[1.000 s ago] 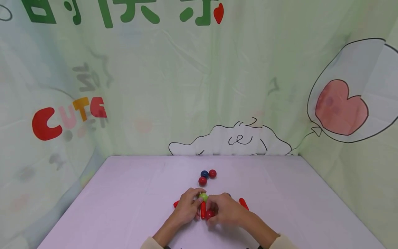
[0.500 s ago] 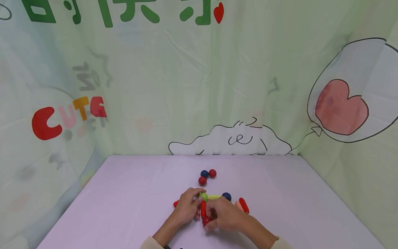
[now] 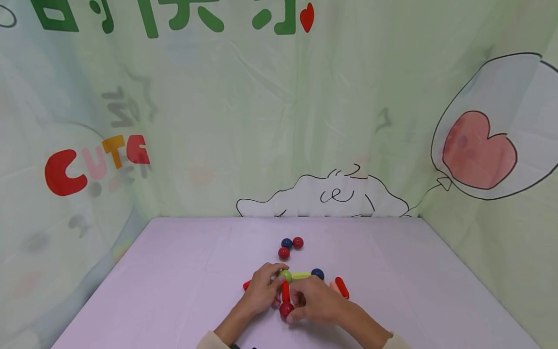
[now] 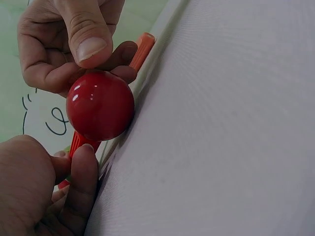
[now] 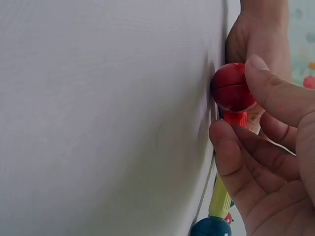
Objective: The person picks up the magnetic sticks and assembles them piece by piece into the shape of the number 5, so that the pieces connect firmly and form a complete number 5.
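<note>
In the head view my left hand (image 3: 263,289) holds a green ball (image 3: 285,276), index finger at its far side and thumb at its near side. A red rod (image 3: 285,292) runs from this ball toward me to a glossy red ball (image 3: 286,310). My right hand (image 3: 316,298) pinches that red ball, its thumb on the right side; the right wrist view shows the thumb (image 5: 268,83) against the ball (image 5: 231,87). A yellow-green rod (image 3: 301,276) reaches right from the green ball to a blue ball (image 3: 317,275). Fingers partly hide the joints.
Farther back on the table (image 3: 196,252) sit a loose blue ball (image 3: 286,244) and two red balls (image 3: 298,243) (image 3: 284,253). Right of my right hand lie a red rod (image 3: 342,287) and an orange one (image 3: 334,287). Another red piece (image 3: 246,285) shows left of my left hand.
My right hand has brought the red ball toward me and left, to the near end of the red rod. The yellow-green rod and its blue ball have come into sight. My left hand stays put.
</note>
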The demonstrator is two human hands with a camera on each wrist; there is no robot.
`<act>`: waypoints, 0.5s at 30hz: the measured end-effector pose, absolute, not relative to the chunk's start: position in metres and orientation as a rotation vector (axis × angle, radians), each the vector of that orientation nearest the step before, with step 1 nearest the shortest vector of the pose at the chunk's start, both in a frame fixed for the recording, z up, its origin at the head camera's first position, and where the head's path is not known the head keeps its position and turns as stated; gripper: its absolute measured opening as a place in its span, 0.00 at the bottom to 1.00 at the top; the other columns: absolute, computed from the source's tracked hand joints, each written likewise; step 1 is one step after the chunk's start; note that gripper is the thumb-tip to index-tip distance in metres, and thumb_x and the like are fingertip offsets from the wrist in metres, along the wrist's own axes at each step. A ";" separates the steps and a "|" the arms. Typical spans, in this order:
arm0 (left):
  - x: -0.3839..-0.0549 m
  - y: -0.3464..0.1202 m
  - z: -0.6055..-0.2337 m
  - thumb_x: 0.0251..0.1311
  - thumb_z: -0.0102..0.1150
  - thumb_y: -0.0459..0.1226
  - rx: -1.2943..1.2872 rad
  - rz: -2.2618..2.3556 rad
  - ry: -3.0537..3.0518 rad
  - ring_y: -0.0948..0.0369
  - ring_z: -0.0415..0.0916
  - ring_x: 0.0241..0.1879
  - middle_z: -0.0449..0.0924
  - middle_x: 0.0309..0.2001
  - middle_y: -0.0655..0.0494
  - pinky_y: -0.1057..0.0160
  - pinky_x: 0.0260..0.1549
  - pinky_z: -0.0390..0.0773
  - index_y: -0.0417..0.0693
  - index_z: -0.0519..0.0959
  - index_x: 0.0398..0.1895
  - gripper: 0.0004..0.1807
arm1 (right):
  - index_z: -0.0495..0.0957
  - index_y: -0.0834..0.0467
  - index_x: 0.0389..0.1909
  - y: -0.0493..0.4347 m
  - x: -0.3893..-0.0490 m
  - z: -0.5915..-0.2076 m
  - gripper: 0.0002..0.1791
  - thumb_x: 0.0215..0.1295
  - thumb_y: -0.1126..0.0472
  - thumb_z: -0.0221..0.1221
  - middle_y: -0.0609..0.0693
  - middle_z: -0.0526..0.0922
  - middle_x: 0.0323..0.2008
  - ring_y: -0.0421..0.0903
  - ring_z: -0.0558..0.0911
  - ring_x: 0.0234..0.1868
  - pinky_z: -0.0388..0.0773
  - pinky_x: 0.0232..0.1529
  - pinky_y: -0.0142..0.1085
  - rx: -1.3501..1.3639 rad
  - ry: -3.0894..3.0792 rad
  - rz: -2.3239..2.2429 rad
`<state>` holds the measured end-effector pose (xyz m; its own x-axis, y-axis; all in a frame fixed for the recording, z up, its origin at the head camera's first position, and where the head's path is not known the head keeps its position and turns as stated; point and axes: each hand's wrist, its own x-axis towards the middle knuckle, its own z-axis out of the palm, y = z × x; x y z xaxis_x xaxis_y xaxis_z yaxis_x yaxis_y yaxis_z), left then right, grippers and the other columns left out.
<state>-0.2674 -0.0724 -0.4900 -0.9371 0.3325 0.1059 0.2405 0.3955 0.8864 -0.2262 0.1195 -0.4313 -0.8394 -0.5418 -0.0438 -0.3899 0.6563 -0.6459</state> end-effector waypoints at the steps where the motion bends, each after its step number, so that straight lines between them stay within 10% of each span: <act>1: -0.267 -0.072 -0.490 0.73 0.55 0.33 0.525 1.601 2.545 0.62 0.72 0.20 0.72 0.47 0.55 0.68 0.20 0.78 0.51 0.78 0.63 0.18 | 0.76 0.49 0.26 0.120 -0.226 -0.431 0.17 0.51 0.53 0.77 0.40 0.75 0.23 0.38 0.74 0.33 0.75 0.32 0.29 -0.749 2.646 -0.945; 15: -0.266 -0.072 -0.492 0.72 0.56 0.35 0.504 1.642 2.489 0.60 0.77 0.20 0.72 0.45 0.54 0.67 0.21 0.80 0.56 0.78 0.65 0.20 | 0.75 0.50 0.26 0.137 -0.232 -0.427 0.15 0.54 0.56 0.76 0.40 0.75 0.21 0.39 0.73 0.27 0.74 0.27 0.29 -0.772 2.669 -0.930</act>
